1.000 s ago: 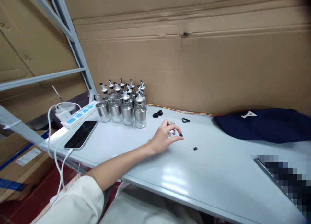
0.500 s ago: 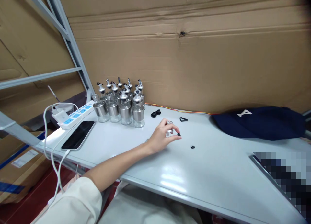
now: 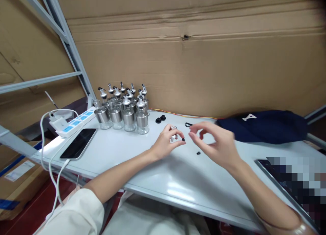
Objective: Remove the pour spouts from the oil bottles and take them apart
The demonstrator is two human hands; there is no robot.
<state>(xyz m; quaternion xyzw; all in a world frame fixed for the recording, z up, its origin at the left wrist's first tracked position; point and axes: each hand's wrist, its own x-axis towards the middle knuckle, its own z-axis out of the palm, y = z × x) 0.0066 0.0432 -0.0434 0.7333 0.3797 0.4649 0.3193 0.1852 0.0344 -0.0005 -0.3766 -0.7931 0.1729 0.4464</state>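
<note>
My left hand (image 3: 165,143) is closed just above the table. A silver bottle pourer part (image 3: 174,138) shows among its curled fingers, and a small black piece (image 3: 183,139) sits between thumb and index finger. To its right hovers my right hand (image 3: 216,143), fingers bent and apart, nothing visible in them; its fingertips are slightly blurred. On the table below lies another small black piece (image 3: 198,153). A black triangular loop (image 3: 188,124) is partly hidden behind my right hand. Two round black stoppers (image 3: 160,119) rest beyond my left hand.
Several glass bottles with steel bands (image 3: 128,119) stand at the back left, most with pourers. Left of them are a power strip (image 3: 76,123), a phone (image 3: 78,144) and white cables. A navy cap (image 3: 265,128) and a dark-edged, pixelated object (image 3: 282,187) occupy the right side.
My right hand has come into view from the right and is now close to my left hand. The left hand keeps its grip; the whole view has shifted slightly.
</note>
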